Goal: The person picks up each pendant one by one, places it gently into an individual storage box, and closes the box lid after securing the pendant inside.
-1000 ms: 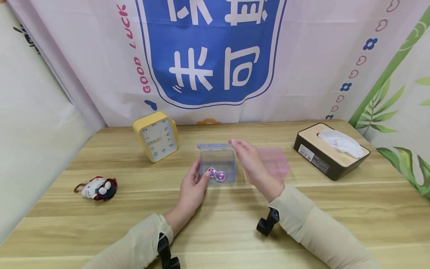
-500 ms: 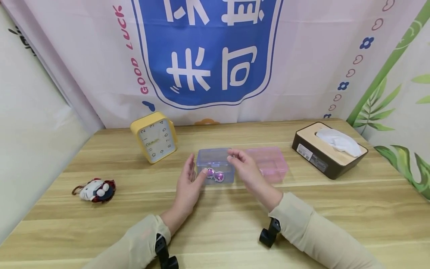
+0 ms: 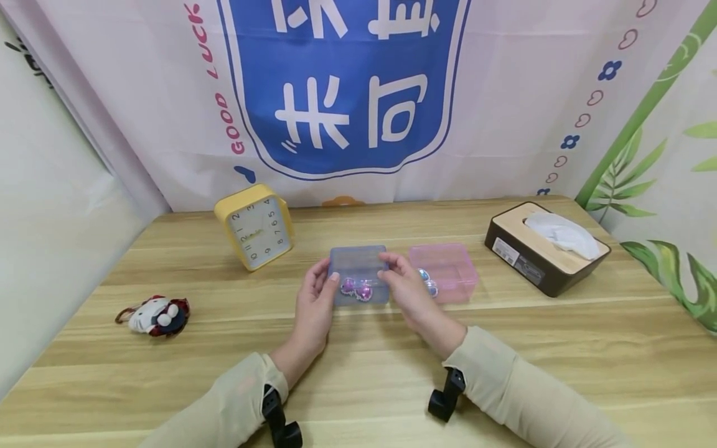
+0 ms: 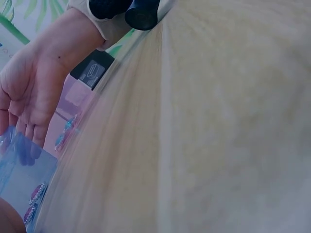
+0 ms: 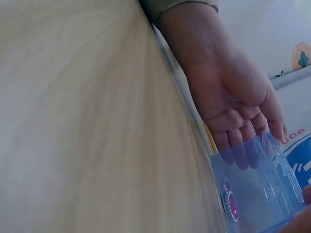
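Observation:
A translucent blue plastic box [image 3: 358, 258] lies on the table with its hinged lid lowered; in the right wrist view a narrow gap shows beside the lid's edge. Inside are two purple jewelled ornaments [image 3: 356, 289] with sparkling rims. My left hand [image 3: 315, 308] holds the box's left side, thumb at the front corner and fingers along the side. On the opposite side, my right hand [image 3: 411, 289] grips the box, its thumb and forefinger at the lid's right edge. A translucent pink box [image 3: 456, 267] stands just right of it, with blue jewelled ornaments [image 3: 428, 283] partly behind my right hand.
A yellow clock [image 3: 254, 227] stands at the back left. Farther left lies a plush cat charm [image 3: 157, 315] with a brown loop. At the right back is a tissue box [image 3: 546, 249]. A printed cloth [image 3: 347, 93] hangs behind the wooden table [image 3: 358, 386].
The blue box's raised lid has come down over the ornaments. My right hand has lowered with it and moved slightly left. Fingers of my left hand have closed in against the box's side.

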`<state>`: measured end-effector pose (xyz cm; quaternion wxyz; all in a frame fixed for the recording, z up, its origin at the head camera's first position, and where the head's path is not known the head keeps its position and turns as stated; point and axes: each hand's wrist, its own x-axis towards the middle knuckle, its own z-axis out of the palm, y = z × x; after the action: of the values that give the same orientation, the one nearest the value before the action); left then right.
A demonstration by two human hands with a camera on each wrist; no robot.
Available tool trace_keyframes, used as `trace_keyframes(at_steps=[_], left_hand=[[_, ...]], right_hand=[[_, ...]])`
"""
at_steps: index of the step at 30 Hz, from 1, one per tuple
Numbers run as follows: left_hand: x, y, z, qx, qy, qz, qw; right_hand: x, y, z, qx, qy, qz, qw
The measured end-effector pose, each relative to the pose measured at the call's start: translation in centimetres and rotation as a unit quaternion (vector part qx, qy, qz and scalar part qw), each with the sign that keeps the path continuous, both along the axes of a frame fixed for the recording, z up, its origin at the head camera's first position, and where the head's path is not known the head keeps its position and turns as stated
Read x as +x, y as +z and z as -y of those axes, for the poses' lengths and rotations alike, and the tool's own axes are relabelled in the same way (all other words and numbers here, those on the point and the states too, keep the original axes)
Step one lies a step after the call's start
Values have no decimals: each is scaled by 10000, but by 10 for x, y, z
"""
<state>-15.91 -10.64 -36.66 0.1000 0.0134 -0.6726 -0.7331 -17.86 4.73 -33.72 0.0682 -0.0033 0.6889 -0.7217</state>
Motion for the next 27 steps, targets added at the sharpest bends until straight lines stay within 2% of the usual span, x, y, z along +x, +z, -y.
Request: trace_keyframes(at_steps=[10, 15, 27], left_hand=[[0, 1, -1, 100, 19, 80, 9999], [0, -1, -3, 117, 67, 70, 9999], [1, 2, -2, -26, 219, 239, 9995]], right_hand=[[1, -6, 3, 51, -53, -114, 9999], [2, -7, 4, -5, -83, -297, 9995], [6, -8, 7, 225, -35, -511, 9984]])
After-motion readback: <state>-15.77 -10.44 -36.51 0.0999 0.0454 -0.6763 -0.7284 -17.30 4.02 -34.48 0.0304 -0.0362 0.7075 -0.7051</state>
